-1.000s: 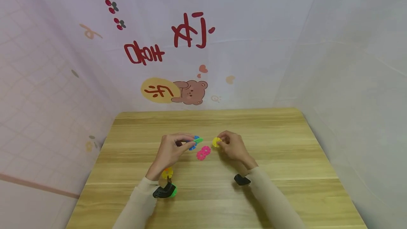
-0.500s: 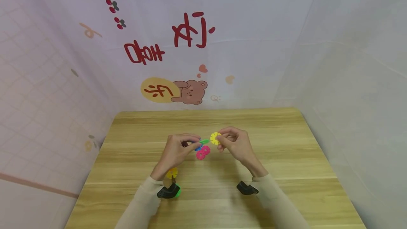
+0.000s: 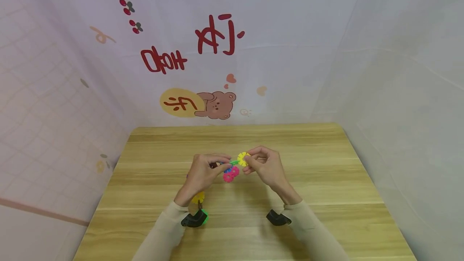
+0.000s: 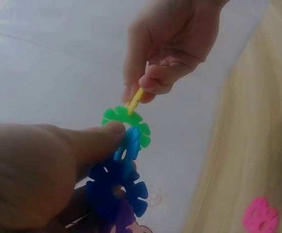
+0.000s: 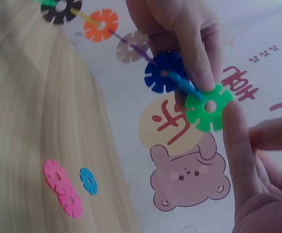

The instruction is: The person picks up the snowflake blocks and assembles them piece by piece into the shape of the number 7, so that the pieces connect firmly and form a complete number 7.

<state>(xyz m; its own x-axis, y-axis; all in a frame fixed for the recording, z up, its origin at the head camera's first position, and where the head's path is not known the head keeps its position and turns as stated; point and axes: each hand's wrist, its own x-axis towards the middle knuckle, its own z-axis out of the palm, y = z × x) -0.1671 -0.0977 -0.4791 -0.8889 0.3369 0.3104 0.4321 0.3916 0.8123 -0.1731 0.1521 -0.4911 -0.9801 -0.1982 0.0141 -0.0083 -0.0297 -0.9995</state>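
My left hand (image 3: pixel 203 174) pinches a chain of notched plastic snowflake discs by its end. At that end sit a green disc (image 5: pixel 210 107), a light blue disc (image 4: pixel 128 143) and a dark blue disc (image 4: pixel 102 189). Between thumb and fingers of my right hand (image 3: pixel 266 166) is a yellow disc (image 3: pixel 243 158). Its edge meets the green disc's rim in the left wrist view; how deep it sits in a slot cannot be told. Further along, the chain shows brownish (image 5: pixel 132 47), orange (image 5: pixel 101 25) and black (image 5: pixel 61 10) discs, hanging past my left wrist.
Two pink discs (image 5: pixel 63 188) lie on the wooden table (image 3: pixel 326 172) just below my hands. Beside them is a loose blue disc (image 5: pixel 88 181). A white printed cloth (image 3: pixel 290 71) stands behind the table and along both sides.
Both hands have come together: my left hand moved right with the chain, and the yellow disc in my right hand came up against the green one. The pink discs stayed put.
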